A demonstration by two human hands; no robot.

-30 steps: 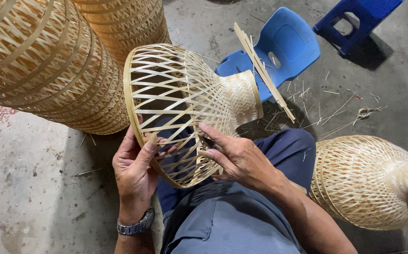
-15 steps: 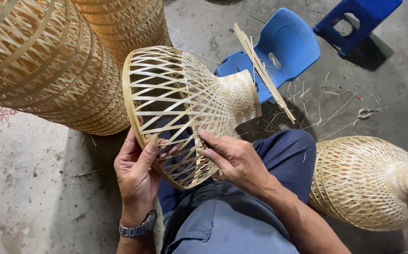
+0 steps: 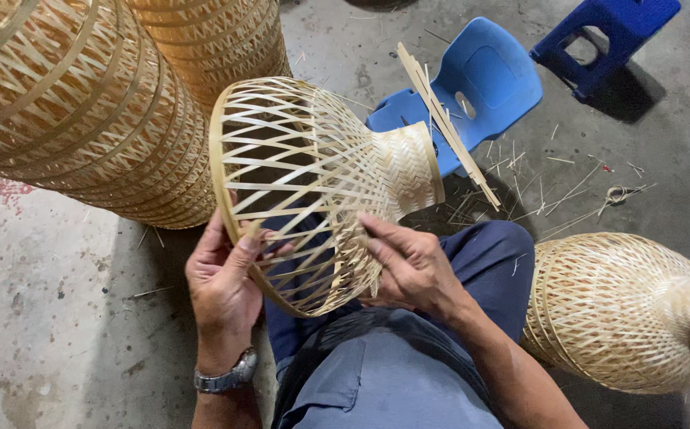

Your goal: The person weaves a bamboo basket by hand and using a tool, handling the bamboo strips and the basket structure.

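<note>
A woven bamboo lampshade frame (image 3: 305, 167) lies on its side across my lap, its wide open rim facing left and its tightly woven narrow neck (image 3: 408, 167) pointing right. My left hand (image 3: 222, 286) grips the lower part of the wide rim, thumb hooked over the hoop. My right hand (image 3: 408, 266) presses on the open lattice near the lower edge, fingers on the strips. A steel watch (image 3: 230, 373) is on my left wrist.
Stacked large bamboo shades (image 3: 83, 103) stand at the upper left. Another finished shade (image 3: 623, 310) lies at my right. A blue plastic chair (image 3: 472, 79) holds loose bamboo strips (image 3: 440, 119); a blue stool (image 3: 599, 32) stands behind. Bamboo scraps litter the concrete floor.
The frame has turned slightly in my hands. My right hand has shifted a little along the lattice; my left hand keeps its grip on the rim.
</note>
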